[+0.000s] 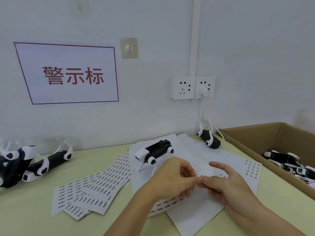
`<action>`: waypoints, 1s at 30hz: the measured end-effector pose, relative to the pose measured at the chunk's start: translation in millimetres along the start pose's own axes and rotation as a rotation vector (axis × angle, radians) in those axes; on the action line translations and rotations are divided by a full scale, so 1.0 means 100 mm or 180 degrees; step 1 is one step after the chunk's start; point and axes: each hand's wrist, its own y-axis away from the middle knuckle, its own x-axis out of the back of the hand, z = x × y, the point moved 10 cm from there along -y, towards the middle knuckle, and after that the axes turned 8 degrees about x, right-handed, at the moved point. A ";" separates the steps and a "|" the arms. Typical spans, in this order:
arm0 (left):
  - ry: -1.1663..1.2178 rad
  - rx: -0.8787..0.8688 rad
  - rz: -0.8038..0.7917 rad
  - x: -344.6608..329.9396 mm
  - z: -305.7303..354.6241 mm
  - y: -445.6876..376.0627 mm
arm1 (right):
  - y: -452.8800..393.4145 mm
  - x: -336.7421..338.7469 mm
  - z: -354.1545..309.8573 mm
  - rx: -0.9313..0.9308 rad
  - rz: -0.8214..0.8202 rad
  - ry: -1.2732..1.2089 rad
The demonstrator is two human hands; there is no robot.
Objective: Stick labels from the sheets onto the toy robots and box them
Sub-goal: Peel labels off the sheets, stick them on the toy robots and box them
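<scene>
Two bare hands meet over the white sheets in the middle of the pale green worktop. The left hand has its fingers curled, and its grip pinches the curled-up edge of a label sheet. The right hand meets it there. Its fingertips press on the same edge, and its first finger sticks out straight. No peeled label can be made out between the fingers.

One toy robot lies on its back on the white paper, just behind the hands. It is black with white wheels. Another toy robot lies on its back by the wall, with its white legs in the air. More toy robots lie in a pile at the left side of the worktop.

A fan of label sheets lies spread out to the left of the hands, covered in rows of small black print. A cardboard box stands at the right, and boxed toy robots lie inside it.

On the wall hang a sign with red letters, a clear hook and two white sockets, one with a white plug in it.
</scene>
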 end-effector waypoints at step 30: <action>0.0935 0.0995 -0.0331 -0.11 -0.26 0.01 | 0.04 -0.04 -0.05 0.0079 -0.0058 0.0434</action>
